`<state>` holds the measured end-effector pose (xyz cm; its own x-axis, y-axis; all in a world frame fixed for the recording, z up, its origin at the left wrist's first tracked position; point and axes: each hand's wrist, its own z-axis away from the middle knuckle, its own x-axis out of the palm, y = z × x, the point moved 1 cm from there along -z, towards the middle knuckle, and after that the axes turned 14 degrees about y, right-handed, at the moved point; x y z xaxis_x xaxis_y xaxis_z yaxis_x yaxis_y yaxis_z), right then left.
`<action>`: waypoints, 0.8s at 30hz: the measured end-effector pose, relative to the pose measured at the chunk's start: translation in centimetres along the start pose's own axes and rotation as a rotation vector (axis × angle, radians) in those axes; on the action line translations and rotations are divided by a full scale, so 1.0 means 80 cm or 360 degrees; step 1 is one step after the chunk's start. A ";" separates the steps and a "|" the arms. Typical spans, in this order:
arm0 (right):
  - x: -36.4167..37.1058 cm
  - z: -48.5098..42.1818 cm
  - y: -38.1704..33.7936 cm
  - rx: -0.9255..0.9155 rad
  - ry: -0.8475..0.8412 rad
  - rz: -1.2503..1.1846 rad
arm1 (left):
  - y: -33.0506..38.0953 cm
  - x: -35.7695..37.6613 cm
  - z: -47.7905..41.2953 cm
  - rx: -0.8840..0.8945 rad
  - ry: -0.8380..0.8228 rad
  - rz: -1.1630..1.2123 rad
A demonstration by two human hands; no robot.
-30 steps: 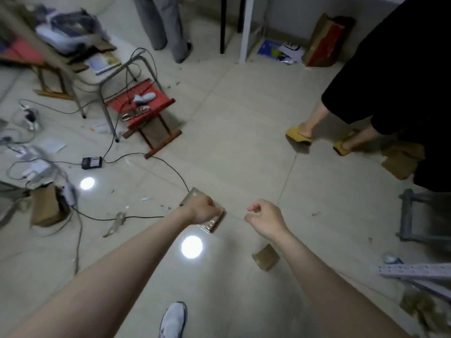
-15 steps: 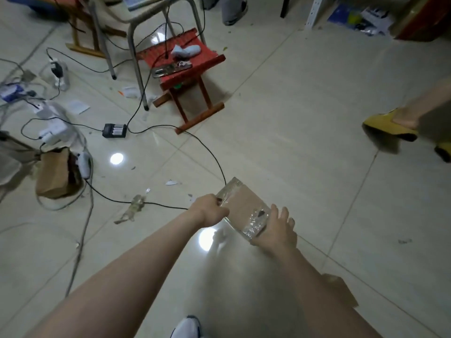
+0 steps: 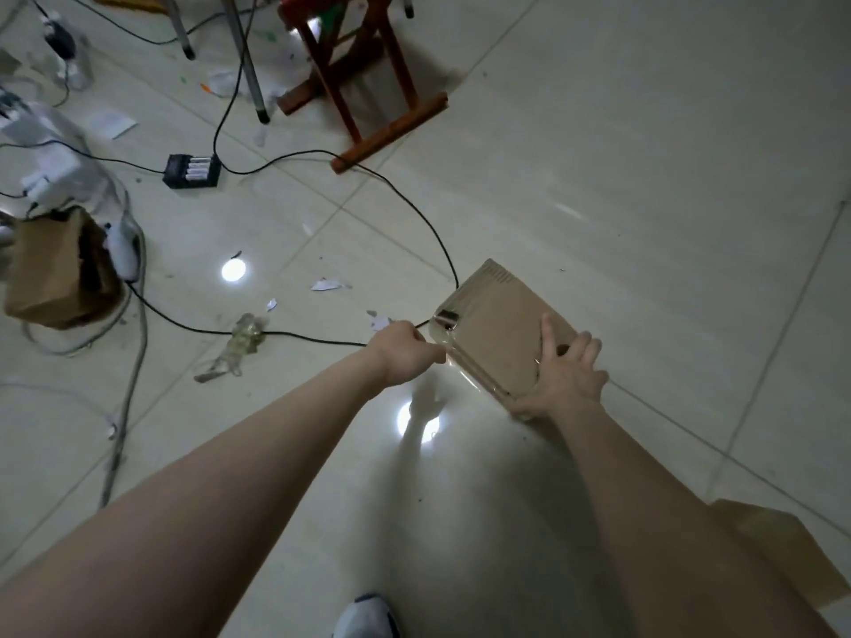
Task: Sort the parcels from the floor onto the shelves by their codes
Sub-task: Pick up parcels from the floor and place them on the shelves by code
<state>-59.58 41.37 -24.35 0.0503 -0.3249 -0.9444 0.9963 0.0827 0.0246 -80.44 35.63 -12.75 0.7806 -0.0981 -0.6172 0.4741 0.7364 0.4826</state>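
Observation:
A flat brown cardboard parcel [image 3: 495, 326] wrapped with clear tape lies low over the tiled floor at centre right. My left hand [image 3: 405, 347] pinches its left edge with curled fingers. My right hand [image 3: 568, 377] lies on the parcel's near right corner, its fingers spread across the top face and its thumb under the near edge. A second brown parcel [image 3: 783, 564] lies on the floor at lower right, partly hidden behind my right forearm. No code on either parcel is readable.
A black cable [image 3: 414, 214] runs across the floor to the parcel's left side. A battery charger [image 3: 192, 170], a brown box [image 3: 50, 274], a red folding stool [image 3: 364, 80], chair legs and paper scraps crowd the left and top. My shoe [image 3: 366, 617] shows below.
The view has dropped closer to the floor. My right hand, curled and apart a second ago, now holds the parcel's right corner; my left hand stays on its left edge.

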 end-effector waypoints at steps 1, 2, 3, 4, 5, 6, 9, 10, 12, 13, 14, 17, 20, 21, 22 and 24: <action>-0.004 0.005 0.007 0.0025 -0.0011 -0.0039 | 0.002 -0.003 0.004 -0.0006 -0.0003 0.0011; -0.008 0.014 0.015 0.0089 -0.0050 -0.0141 | 0.006 -0.007 0.010 -0.0009 -0.0004 0.0030; -0.014 0.027 0.023 0.0190 -0.0095 -0.0316 | 0.012 -0.012 0.018 -0.0009 -0.0008 0.0048; -0.023 0.041 0.031 0.0328 -0.0135 -0.0533 | 0.020 -0.017 0.028 -0.0007 -0.0010 0.0058; -0.032 0.053 0.040 0.0467 -0.0176 -0.0769 | 0.031 -0.024 0.040 -0.0010 -0.0006 0.0056; -0.047 0.065 0.047 0.0593 -0.0220 -0.1011 | 0.044 -0.033 0.053 -0.0020 -0.0002 0.0058; -0.123 0.090 0.069 0.0892 -0.0310 -0.1746 | 0.103 -0.066 0.095 -0.0001 -0.0002 0.0131; -0.158 0.098 0.075 0.0960 -0.0296 -0.1953 | 0.128 -0.077 0.109 0.0014 0.0005 0.0184; -0.236 0.116 0.082 0.0987 -0.0290 -0.2305 | 0.183 -0.097 0.137 0.0036 0.0040 0.0327; -0.274 0.127 0.084 0.0991 -0.0275 -0.2466 | 0.212 -0.108 0.154 0.0040 0.0060 0.0406; -0.311 0.140 0.088 0.1008 -0.0277 -0.2642 | 0.241 -0.118 0.175 0.0039 0.0058 0.0475; -0.411 0.183 0.105 0.1196 -0.0282 -0.3169 | 0.325 -0.153 0.250 0.0046 -0.0075 0.0569; -0.500 0.236 0.130 0.1156 -0.0350 -0.3702 | 0.392 -0.191 0.321 0.0030 -0.0278 0.0663; -0.528 0.254 0.142 0.1058 -0.0340 -0.3838 | 0.415 -0.206 0.343 0.0047 -0.0333 0.0687; -0.553 0.273 0.151 0.0938 -0.0350 -0.3960 | 0.436 -0.220 0.361 0.0058 -0.0368 0.0712; -0.593 0.311 0.168 0.0800 -0.0264 -0.4127 | 0.473 -0.240 0.397 0.0096 -0.0434 0.0745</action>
<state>-46.86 34.45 28.96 -0.5493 0.5250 0.6501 -0.8326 -0.4098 -0.3726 -64.56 44.10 37.11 0.9875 0.0550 -0.1480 0.0668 0.7040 0.7070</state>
